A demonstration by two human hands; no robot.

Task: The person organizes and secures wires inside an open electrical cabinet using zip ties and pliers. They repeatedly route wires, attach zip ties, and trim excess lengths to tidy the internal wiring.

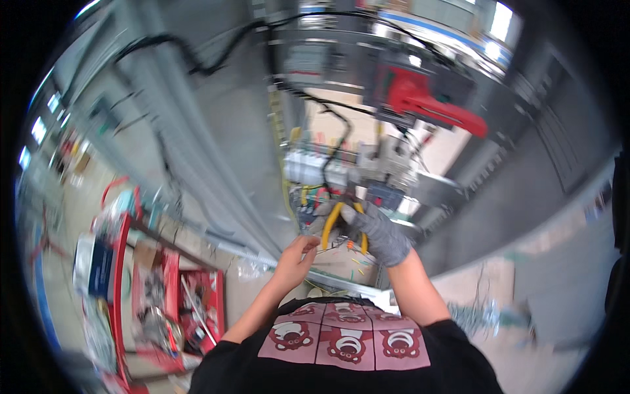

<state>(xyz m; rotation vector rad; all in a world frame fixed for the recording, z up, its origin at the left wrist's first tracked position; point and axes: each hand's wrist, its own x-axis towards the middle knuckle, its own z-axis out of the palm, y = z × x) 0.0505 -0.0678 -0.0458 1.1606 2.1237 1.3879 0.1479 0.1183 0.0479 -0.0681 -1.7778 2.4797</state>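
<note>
My right hand [382, 236] wears a grey glove and grips pliers with yellow handles [331, 225]. The handles are spread apart, and their dark jaws point up into the cabinet wiring, where blur hides what they touch. My bare left hand [299, 257] is just left of the pliers, fingers half bent and a little apart, with nothing visible in them. Beyond the pliers are a row of white terminal or breaker modules [315, 169] and a black cable [338, 141] running down toward the jaws. Small coloured wires [354, 259] lie below the handles.
A grey metal cabinet frame [197, 157] surrounds the work area. A large red switch handle [433, 105] juts out at upper right. Black cable bundles [170, 43] cross the top. On the left floor stands a red tool cart [121, 282] with tools and a blue-white box [98, 268] beside it.
</note>
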